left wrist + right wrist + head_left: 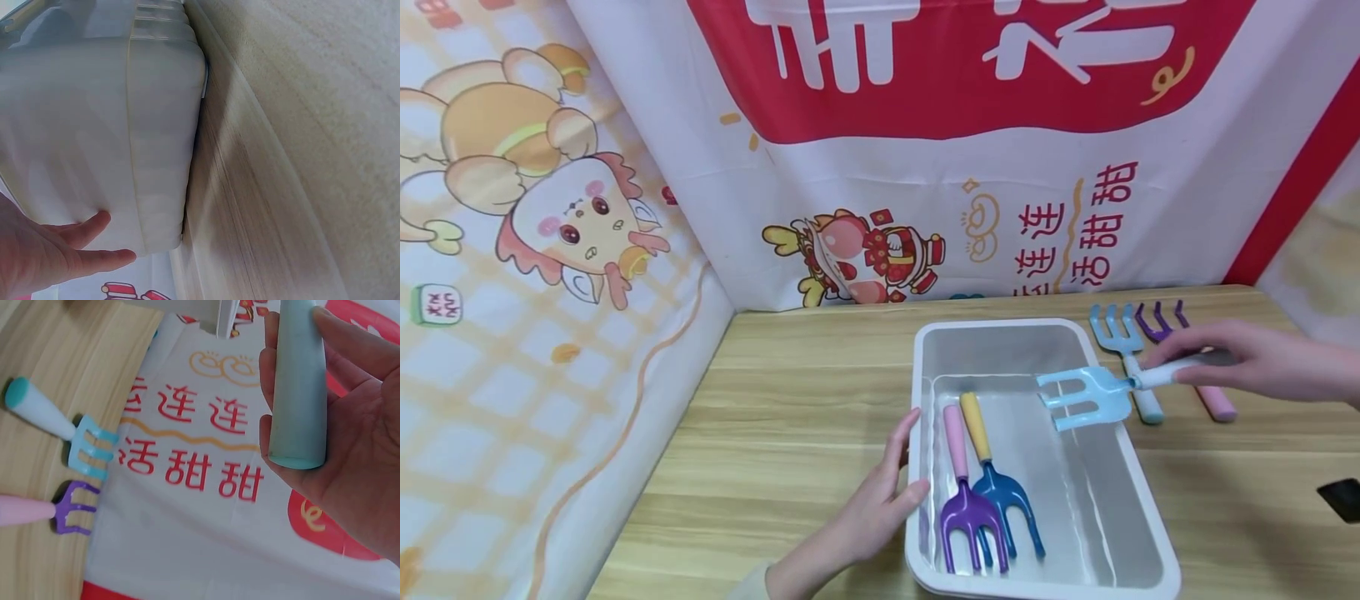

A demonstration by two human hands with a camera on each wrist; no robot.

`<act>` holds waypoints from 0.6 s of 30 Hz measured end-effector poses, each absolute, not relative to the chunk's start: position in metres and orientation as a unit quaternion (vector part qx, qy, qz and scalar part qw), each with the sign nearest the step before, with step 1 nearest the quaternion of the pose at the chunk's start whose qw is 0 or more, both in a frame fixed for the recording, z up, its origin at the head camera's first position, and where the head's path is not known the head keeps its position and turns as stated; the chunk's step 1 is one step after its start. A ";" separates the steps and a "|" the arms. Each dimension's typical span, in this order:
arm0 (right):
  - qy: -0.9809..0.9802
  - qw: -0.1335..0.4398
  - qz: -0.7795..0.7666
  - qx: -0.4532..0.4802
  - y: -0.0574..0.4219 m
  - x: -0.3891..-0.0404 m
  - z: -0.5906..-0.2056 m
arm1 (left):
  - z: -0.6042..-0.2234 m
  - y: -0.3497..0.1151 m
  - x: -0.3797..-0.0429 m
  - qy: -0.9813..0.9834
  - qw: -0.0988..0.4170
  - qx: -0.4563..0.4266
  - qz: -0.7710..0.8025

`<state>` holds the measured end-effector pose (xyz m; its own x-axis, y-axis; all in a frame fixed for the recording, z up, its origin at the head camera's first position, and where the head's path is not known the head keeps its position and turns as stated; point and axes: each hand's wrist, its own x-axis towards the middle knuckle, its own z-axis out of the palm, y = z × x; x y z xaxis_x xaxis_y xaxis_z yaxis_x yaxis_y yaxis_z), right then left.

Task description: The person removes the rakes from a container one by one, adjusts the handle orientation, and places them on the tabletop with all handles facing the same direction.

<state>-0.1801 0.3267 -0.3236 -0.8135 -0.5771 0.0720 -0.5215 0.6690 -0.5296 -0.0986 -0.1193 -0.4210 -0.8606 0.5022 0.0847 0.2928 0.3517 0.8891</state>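
Note:
My right hand [1247,358] grips the pale handle [299,387] of a light blue garden fork [1090,398], fingers wrapped round it. The fork's tines point left, over the right side of a pale grey plastic bin [1052,322]. My left hand [880,500] rests at the bin's left side; in the left wrist view its extended fingers [94,231] touch the outer wall. Inside the bin lie a purple garden fork [967,508] with a pink handle and a dark blue fork [997,483] with a yellow handle, side by side and partly overlapping.
Right of the bin, a light blue hand rake [1116,329] and a purple hand rake [69,509] with a pink handle lie on the wooden table [775,417]. Printed cloth [850,183] hangs behind and to the left. A black object [1341,500] is at the right edge.

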 end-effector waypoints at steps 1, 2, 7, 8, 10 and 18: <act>0.914 0.037 -0.275 -0.297 0.330 -0.179 -0.325 | -0.421 -0.119 -0.099 0.815 0.102 0.244 0.515; 0.915 0.029 -0.278 -0.290 0.334 -0.177 -0.327 | -0.421 -0.119 -0.099 0.815 0.102 0.243 0.516; 0.920 0.003 -0.275 -0.279 0.350 -0.173 -0.332 | -0.421 -0.119 -0.098 0.816 0.102 0.241 0.515; 0.920 -0.006 -0.267 -0.288 0.354 -0.172 -0.334 | -0.421 -0.119 -0.098 0.816 0.102 0.240 0.515; 0.922 -0.018 -0.265 -0.283 0.361 -0.171 -0.338 | -0.420 -0.119 -0.098 0.817 0.102 0.239 0.515; 0.947 -0.035 -0.248 -0.201 0.387 -0.163 -0.350 | -0.420 -0.119 -0.096 0.818 0.099 0.239 0.514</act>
